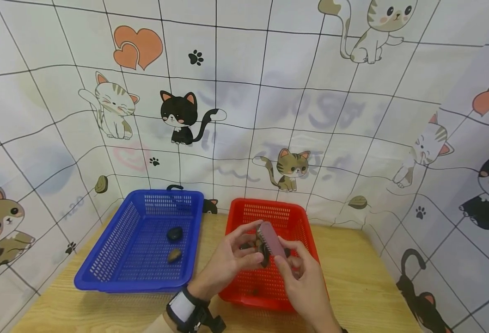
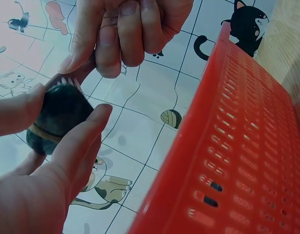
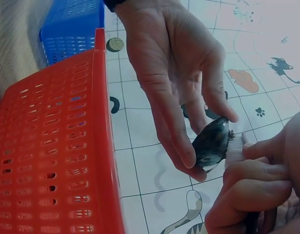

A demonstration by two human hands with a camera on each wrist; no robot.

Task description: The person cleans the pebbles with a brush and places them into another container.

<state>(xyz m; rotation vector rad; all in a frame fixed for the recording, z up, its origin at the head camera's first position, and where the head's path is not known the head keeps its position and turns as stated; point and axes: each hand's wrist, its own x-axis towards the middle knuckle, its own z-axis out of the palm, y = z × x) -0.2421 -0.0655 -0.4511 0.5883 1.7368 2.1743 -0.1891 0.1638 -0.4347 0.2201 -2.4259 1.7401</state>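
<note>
My left hand [image 1: 223,263] pinches a dark, glossy clam-like shell [image 3: 212,144] between thumb and fingers, above the red basket [image 1: 269,202]. A tan band runs around the shell, as the left wrist view shows. My right hand [image 1: 307,282] grips a small brush with a mauve back [image 1: 273,238]. Its pale bristles [image 3: 234,149] lie against the edge of the shell. Further small dark pieces sit low in the red basket, partly hidden behind both hands.
A blue basket [image 1: 140,245] stands left of the red one, holding a black piece [image 1: 174,233] and a brown piece [image 1: 174,255]. Both baskets rest on a wooden table [image 1: 348,273]. A cat-printed sheet [image 1: 236,101] rises behind and at both sides.
</note>
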